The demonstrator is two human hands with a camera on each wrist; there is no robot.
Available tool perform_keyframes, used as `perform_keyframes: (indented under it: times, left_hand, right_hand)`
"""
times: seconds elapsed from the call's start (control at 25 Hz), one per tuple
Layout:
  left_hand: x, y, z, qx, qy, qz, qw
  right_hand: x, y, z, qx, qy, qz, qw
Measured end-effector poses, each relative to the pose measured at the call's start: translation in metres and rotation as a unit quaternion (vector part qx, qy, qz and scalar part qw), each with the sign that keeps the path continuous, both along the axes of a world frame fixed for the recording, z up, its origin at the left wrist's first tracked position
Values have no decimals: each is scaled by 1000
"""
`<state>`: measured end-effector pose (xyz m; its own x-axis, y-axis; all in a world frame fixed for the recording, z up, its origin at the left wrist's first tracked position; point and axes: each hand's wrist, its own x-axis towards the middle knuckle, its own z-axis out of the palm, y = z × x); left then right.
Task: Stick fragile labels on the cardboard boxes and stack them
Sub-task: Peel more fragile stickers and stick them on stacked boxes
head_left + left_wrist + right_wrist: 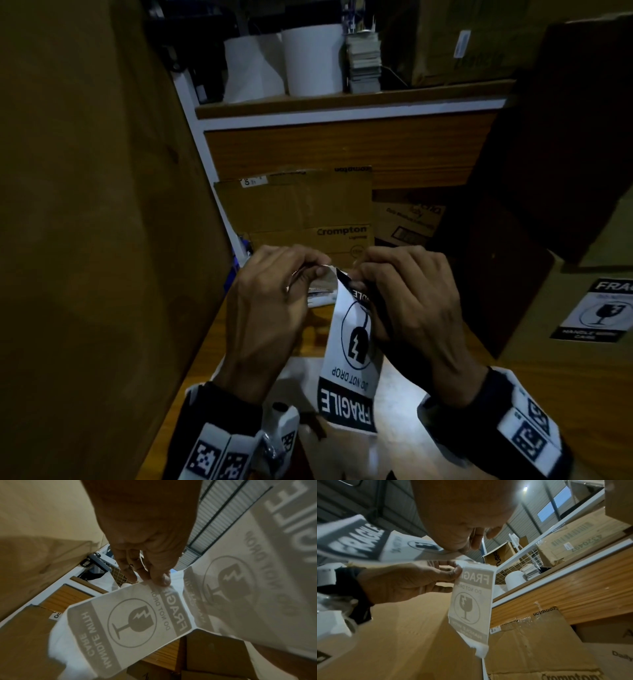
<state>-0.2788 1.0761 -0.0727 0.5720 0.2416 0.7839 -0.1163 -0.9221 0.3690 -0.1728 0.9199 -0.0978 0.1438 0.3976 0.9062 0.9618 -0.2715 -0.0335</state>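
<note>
Both hands are bare. The left hand (270,308) and right hand (411,308) come out of dark, close-fitting sleeves that end at the wrists. Each wrist carries a white band (527,435) printed with square black-and-white coded markers. A white camera unit (279,431) with a dark round lens sits at the left wrist.

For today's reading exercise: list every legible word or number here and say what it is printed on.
"FRAGILE", "DO NOT DROP": held label
"HANDLE WITH CARE": strip, mirrored from behind
"Crompton": cardboard box
"4320497": upside down, shelf box
"FRA…": label on right box
Other box print: blurred.
</note>
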Motion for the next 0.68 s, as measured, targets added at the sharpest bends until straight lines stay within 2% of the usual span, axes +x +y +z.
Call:
perform_keyframes:
  times: [0.08,0.16,0.28,0.36,0.44,0.52,0.68]
  left_hand:
    - [1,4,-5,10,22,15,1000]
    - [-3,24,-16,-5,39,76,996]
    - [-22,66,-18,-136,-5,149,979]
    - [-26,67,-8,-123,-28,156,980]
    - [-22,50,0,-65,-62,135,987]
    - [-17,33,-1,-12,-87,113,990]
    - [-13,24,-5,-46,-96,65,992]
  right_hand:
    - [-2,0,-4,14,9,11,1000]
    - [-3,-9,-2,79,45,31,995]
    - [7,-33,19,162,147,46,975]
    - [16,-39,30,119,196,28,973]
    - [13,-29,33,71,240,56,967]
    - [2,-14,34,61,261,84,960]
    - [-8,10,34,3,238,101,966]
